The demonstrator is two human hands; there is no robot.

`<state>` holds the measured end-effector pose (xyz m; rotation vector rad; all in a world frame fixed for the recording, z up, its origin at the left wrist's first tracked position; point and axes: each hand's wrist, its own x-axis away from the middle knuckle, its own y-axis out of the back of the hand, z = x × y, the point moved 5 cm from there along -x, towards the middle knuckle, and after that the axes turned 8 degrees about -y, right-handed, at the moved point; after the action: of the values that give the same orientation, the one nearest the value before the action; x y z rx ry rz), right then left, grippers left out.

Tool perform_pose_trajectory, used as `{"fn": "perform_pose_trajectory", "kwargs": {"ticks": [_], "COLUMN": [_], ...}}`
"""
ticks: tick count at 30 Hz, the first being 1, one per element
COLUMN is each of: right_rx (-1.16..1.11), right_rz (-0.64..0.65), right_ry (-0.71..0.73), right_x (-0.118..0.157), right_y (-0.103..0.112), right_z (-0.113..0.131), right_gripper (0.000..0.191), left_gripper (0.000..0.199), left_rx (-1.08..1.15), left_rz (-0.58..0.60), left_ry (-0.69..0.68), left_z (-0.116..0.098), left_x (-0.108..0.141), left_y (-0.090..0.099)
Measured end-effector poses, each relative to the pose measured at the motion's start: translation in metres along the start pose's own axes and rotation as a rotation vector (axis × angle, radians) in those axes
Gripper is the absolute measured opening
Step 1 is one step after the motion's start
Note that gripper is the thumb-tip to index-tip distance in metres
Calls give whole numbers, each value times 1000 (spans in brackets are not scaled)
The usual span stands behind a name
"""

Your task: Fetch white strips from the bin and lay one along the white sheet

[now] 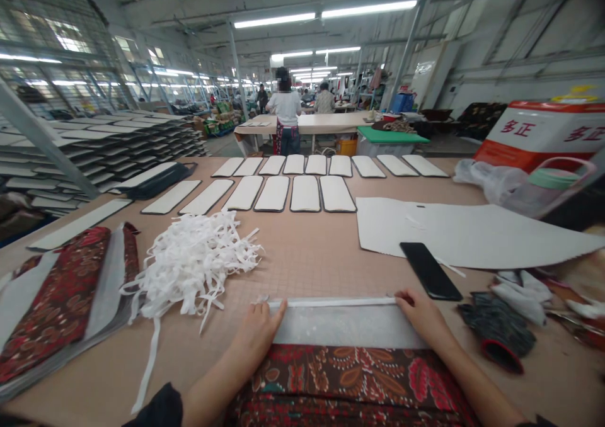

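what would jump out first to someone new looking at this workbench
Probably the tangled heap of white strips left of centre, and behind it the rows of pale oblong pads across the table. At the near edge, the left hand and right hand press a white strip onto red patterned fabric.

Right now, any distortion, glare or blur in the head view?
Head view: strong wide-angle bowing at the edges; the ceiling lights blow out; the right edge smears; the left hand, right hand and white strip are sharp.
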<state>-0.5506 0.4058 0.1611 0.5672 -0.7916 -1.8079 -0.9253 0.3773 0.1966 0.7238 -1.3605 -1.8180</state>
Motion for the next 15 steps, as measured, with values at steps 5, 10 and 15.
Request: {"fn": "perform_pose_trajectory", "kwargs": {"ticks": [5,10,15], "right_rx": [75,118,135], "right_rz": [-4,-1,1], "right_ry": [31,13,-7], "right_x": [1,-1,-2], "right_y": [-3,-2,-1], "right_z": [1,6,10], "right_gripper": [21,15,12], "left_gripper": [62,64,66], "left_rx": [-65,-127,-110], "left_rz": [83,195,286], "left_ry": [-29,-9,-16], "left_z": [-12,-19,-21], "left_x": [-6,-19,-25], "left_y": [9,11,15]}}
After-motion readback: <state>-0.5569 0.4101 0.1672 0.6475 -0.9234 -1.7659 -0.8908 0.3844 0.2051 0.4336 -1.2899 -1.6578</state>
